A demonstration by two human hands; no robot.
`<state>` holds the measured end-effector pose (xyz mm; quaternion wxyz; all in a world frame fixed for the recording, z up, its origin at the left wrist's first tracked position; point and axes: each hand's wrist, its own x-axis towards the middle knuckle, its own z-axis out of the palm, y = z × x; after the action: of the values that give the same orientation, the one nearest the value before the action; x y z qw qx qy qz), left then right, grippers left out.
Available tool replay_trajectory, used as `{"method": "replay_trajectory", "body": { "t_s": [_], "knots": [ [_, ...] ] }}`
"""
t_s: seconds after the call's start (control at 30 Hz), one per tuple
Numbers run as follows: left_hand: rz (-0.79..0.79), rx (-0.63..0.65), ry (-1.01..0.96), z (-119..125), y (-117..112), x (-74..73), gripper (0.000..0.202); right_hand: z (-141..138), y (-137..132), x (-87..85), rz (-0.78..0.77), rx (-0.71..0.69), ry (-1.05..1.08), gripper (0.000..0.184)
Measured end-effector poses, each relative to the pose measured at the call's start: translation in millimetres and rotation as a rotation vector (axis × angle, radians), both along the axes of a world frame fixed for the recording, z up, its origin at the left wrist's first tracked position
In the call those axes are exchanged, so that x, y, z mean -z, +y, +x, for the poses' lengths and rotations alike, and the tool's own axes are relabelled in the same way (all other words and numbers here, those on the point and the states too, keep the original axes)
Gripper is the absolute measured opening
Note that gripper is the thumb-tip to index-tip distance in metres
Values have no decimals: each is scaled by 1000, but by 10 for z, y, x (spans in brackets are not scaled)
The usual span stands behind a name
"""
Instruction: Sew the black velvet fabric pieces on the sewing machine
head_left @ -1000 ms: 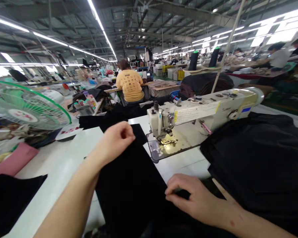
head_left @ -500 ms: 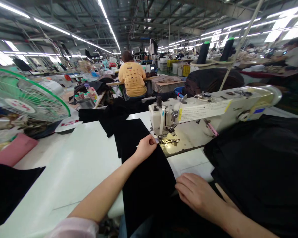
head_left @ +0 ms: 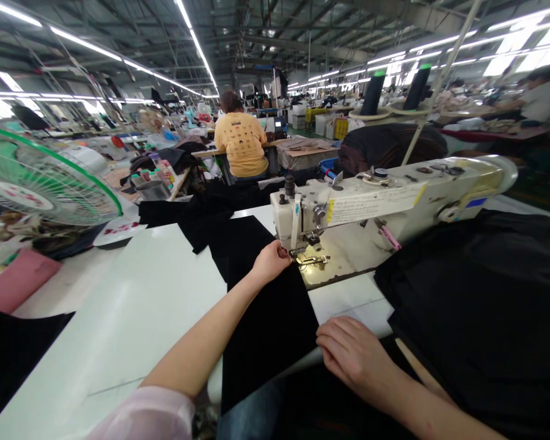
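Observation:
A sewing machine [head_left: 348,205] stands on the table, its needle area lit. A black fabric panel [head_left: 266,330] runs along the left of the presser foot [head_left: 297,253] and hangs over the table's front edge. Right beside the foot, my left hand [head_left: 271,261] is closed in a pinch at the panel's right edge; its fingertips are partly hidden. My right hand [head_left: 352,351] has its fingers curled round the same edge, nearer to me, at the front of the table. Further black pieces [head_left: 238,241] lie beyond and partly under the panel.
A large black fabric pile [head_left: 486,293] lies to the right of the machine. At the left stand a green fan [head_left: 41,183] and a pink roll [head_left: 21,281]. Thread cones [head_left: 373,95] rise behind the machine. A person in a yellow shirt [head_left: 241,143] sits ahead.
The panel has slid away from me, and its lower edge now shows above my lap. My left hand has come closer to the presser foot. The right hand still holds the edge.

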<state>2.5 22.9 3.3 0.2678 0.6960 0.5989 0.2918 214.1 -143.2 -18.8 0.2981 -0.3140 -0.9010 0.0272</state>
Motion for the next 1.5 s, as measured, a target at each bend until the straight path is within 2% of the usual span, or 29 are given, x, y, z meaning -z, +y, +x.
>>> {"method": "replay_trajectory", "body": {
  "t_s": [0.07,0.13,0.2,0.23,0.27,0.3,0.37,0.43,0.47,0.53,0.6,0.77,0.87,1.0,1.17,1.27,1.37,1.43,1.5],
  "knots": [
    [22,-8,27,-6,-23,-18,16,11,-6,-13,-8,-13,-7,22],
    [73,-47,63,6,-141,-62,16,31,-20,-36,-21,-29,-8,23],
    [163,-82,126,34,-398,-113,19,63,-44,-66,-49,-37,-12,26],
    [209,-53,168,48,-579,-132,19,81,-59,-82,-69,-41,-20,29],
    [248,24,212,57,-783,-141,18,100,-73,-96,-89,-44,-31,31],
    [274,154,256,60,-996,-138,15,117,-85,-109,-111,-45,-44,34],
    [288,480,299,37,-1385,-92,17,141,-93,-125,-146,-45,-70,39],
    [339,646,362,-17,-1626,-9,32,143,-67,-128,-162,-40,-87,43],
    [371,673,400,-49,-1671,36,39,136,-38,-124,-164,-34,-92,44],
    [427,684,440,-112,-1626,106,45,110,51,-111,-167,-25,-105,44],
    [450,688,415,-162,-1467,131,44,74,169,-100,-174,-21,-125,42],
    [446,689,336,-238,-1052,36,36,-28,493,-115,-163,9,-161,39],
    [411,666,310,-287,-890,-14,34,-96,660,-147,-154,54,-178,35],
    [380,606,232,-350,-677,-9,31,-188,873,-182,-144,122,-220,32],
    [423,589,364,-402,-373,15,33,-280,1097,-177,-137,188,-223,30],
    [450,572,455,-419,-235,21,35,-304,1067,-166,-146,219,-208,30],
    [451,534,515,-411,-209,38,36,-261,845,-188,-155,217,-184,35],
    [433,469,563,-393,-258,60,38,-148,637,-236,-151,203,-143,38],
    [422,348,619,-385,-320,87,39,80,439,-307,-118,227,-92,35]
  ]
}}
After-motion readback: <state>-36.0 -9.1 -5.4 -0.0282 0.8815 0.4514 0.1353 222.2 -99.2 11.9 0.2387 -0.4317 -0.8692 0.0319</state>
